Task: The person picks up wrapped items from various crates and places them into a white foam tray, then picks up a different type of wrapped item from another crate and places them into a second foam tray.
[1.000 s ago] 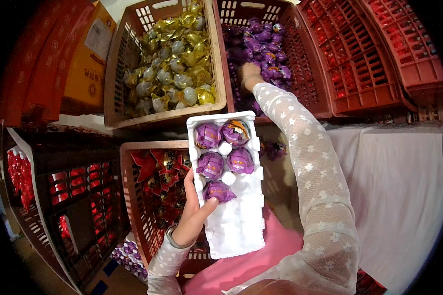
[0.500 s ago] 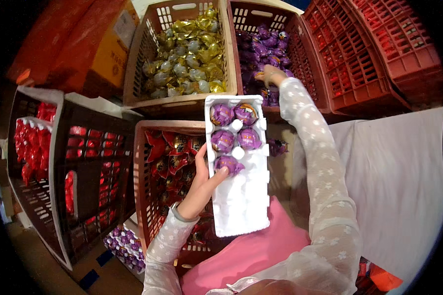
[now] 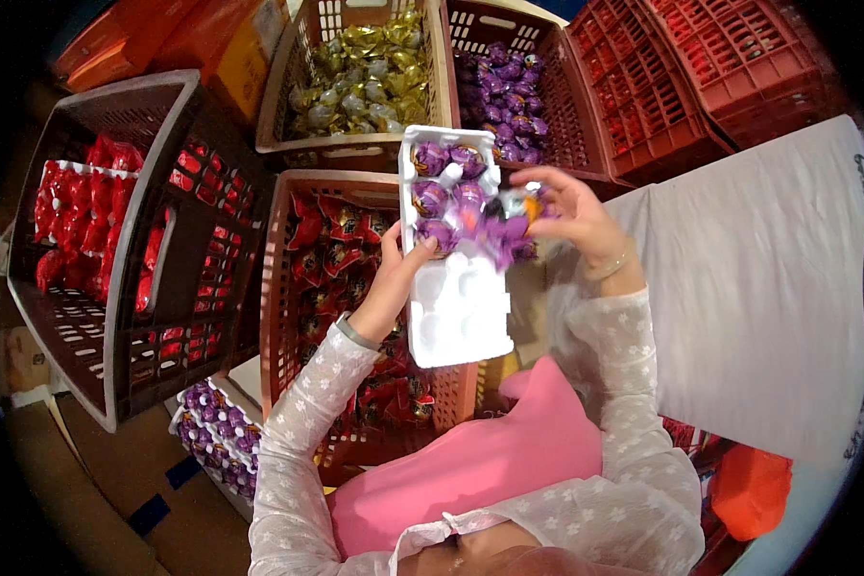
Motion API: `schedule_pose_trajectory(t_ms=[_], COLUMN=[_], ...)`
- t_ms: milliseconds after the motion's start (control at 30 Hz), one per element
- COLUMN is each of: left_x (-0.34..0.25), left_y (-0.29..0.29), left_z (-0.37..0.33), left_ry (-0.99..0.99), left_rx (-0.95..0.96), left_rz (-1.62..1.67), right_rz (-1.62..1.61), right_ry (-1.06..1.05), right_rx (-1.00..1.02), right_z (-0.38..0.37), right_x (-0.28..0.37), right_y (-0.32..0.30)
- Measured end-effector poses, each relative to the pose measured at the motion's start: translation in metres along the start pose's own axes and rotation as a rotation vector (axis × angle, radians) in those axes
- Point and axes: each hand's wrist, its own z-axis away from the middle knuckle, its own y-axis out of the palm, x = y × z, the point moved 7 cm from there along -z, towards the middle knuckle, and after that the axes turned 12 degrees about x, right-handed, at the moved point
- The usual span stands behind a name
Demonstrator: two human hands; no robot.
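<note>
A white molded egg carton [image 3: 461,326] is gripped along its left edge by my left hand [image 3: 391,288]. The thumb of that hand rests on a purple foil-wrapped egg [image 3: 434,235] in the carton. Several more purple foil-wrapped eggs fill the far cups, while the near cups are bare. Over the carton's right side, my right hand [image 3: 590,230] has its fingers curled round another purple foil-wrapped egg [image 3: 505,238], which is smeared by motion. Its twisted foil end points down toward the carton.
Beyond the carton stand a crate of gold-wrapped pieces [image 3: 355,149] and a crate of purple ones [image 3: 566,158]. Below it is a crate of red-wrapped pieces [image 3: 276,317]. A dark crate [image 3: 115,317] holds red packs at left. White sheeting [image 3: 749,259] spreads at right, beside stacked red crates [image 3: 634,86].
My right hand has come back from the purple crate to the carton, bringing a purple foil-wrapped egg. My left hand still holds the carton, which appears higher in view.
</note>
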Motion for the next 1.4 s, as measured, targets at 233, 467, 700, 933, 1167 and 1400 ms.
schedule_pose_trajectory(t_ms=[233,467,700,933,1167,1400], left_x=[0.000,0.004,0.008,0.012,0.013,0.007], left_y=[-0.001,-0.002,-0.005,-0.004,0.000,-0.002], left_z=[0.004,0.000,-0.006,-0.007,-0.005,-0.006], left_ry=[-0.022,0.065,0.061,0.072,0.084,0.052], left_rx=[-0.023,-0.021,-0.027,-0.049,-0.050,-0.012], left_rz=[-0.019,0.055,0.082,0.113,0.120,0.072], right_rz=[1.124,1.508,1.555,1.510,1.499,1.411], right_ry=[0.271,0.298,0.268,0.333,0.429,0.373], right_rx=[-0.161,-0.109,0.046,0.042,-0.028,0.142], right_z=[-0.007,-0.036,-0.041,-0.052,-0.044,-0.053], right_x=[0.033,-0.001,0.012,0.007,-0.003,0.016], right_y=[0.053,0.071,0.071,0.065,0.063,0.056])
